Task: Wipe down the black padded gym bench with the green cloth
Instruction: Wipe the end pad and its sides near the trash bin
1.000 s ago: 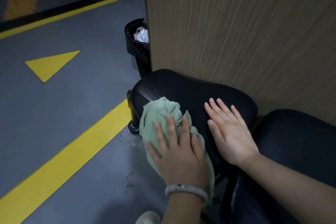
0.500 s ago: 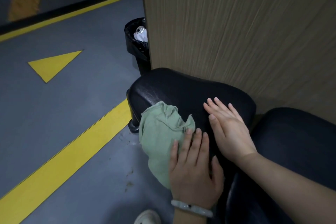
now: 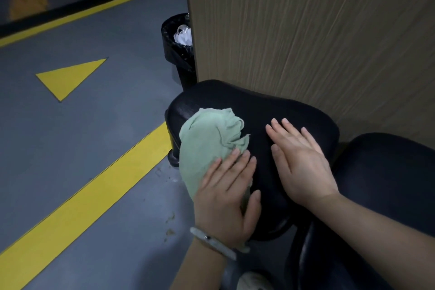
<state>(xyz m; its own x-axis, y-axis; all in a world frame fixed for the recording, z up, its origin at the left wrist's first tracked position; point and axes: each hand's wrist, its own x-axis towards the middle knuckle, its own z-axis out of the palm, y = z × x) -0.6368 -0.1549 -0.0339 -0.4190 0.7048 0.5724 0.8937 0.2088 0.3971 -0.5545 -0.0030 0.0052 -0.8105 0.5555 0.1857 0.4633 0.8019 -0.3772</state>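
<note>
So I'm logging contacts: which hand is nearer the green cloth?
Left. The left hand presses flat on the green cloth; the right hand rests on the bare bench pad beside it.

We are looking through a single head-worn wide-angle camera, aiming forward and steeply down from above. It is sitting close over the black padded bench (image 3: 254, 110), which is filling the lower middle, with both forearms entering from the bottom edge. The grey floor (image 3: 70, 136) is spreading out on the left, and a wood-grain panel (image 3: 306, 30) is rising close at upper right. No second view is sharing this scene.
</note>
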